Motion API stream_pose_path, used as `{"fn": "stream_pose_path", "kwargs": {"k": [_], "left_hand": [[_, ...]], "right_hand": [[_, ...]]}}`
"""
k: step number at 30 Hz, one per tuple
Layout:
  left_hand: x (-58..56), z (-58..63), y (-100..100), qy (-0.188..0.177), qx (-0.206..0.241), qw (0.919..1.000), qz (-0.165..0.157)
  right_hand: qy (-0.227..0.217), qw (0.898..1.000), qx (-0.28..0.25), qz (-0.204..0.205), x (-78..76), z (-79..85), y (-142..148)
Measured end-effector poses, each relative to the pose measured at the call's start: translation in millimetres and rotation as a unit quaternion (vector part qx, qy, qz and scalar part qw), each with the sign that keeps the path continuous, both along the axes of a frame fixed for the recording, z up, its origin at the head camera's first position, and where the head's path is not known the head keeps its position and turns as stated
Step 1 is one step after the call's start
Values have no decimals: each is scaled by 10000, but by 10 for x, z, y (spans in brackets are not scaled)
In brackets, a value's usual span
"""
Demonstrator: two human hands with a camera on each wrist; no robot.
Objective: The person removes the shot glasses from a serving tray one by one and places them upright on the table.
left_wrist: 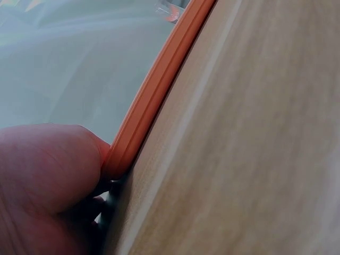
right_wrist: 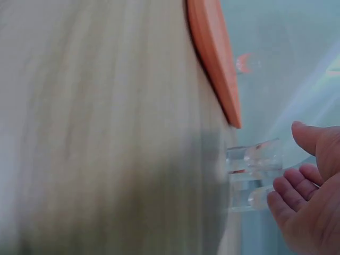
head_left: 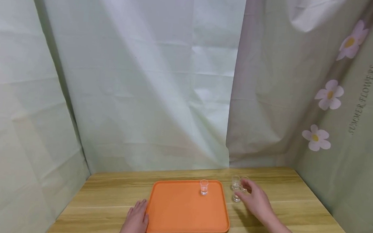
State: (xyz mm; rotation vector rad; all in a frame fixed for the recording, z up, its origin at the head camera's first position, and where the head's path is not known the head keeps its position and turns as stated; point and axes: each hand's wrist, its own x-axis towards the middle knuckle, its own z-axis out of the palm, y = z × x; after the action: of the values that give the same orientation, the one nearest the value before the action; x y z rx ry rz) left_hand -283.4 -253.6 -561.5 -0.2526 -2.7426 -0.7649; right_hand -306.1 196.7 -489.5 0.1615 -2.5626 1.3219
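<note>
An orange tray [head_left: 188, 207] lies on the wooden table. A small clear shot glass [head_left: 204, 187] stands upright near its far right corner. My left hand [head_left: 135, 220] rests against the tray's left side, its fingers extended; in the left wrist view the thumb side of the hand [left_wrist: 53, 170] meets the tray's rim [left_wrist: 154, 90]. Right of the tray, my right hand [head_left: 258, 201] reaches over a cluster of clear shot glasses [head_left: 235, 182]. Thumb and fingers are spread apart, close to the nearest shot glass [head_left: 236, 197]. In the right wrist view the fingertips stand right beside the glasses [right_wrist: 263, 156].
The wooden table [head_left: 106, 194] runs out on both sides of the tray. Pale hanging cloth [head_left: 142, 90] encloses the back and sides, with printed flowers [head_left: 329, 94] on the right.
</note>
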Motion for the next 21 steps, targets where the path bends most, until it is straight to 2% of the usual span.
{"fn": "stream_pose_path", "kwargs": {"k": [7, 11, 17, 21], "left_hand": [[3, -20, -2, 107, 44, 9999, -5], [52, 93, 30, -83, 113, 9999, 16], [119, 265, 85, -492, -36, 9988, -15], [125, 265, 89, -506, -75, 9987, -31]], "right_hand": [[442, 9989, -13, 139, -14, 145, -179], [465, 9983, -129, 325, -25, 161, -326], [358, 9969, -253, 657, -90, 113, -568], [221, 9958, -343, 814, -151, 58, -702]]}}
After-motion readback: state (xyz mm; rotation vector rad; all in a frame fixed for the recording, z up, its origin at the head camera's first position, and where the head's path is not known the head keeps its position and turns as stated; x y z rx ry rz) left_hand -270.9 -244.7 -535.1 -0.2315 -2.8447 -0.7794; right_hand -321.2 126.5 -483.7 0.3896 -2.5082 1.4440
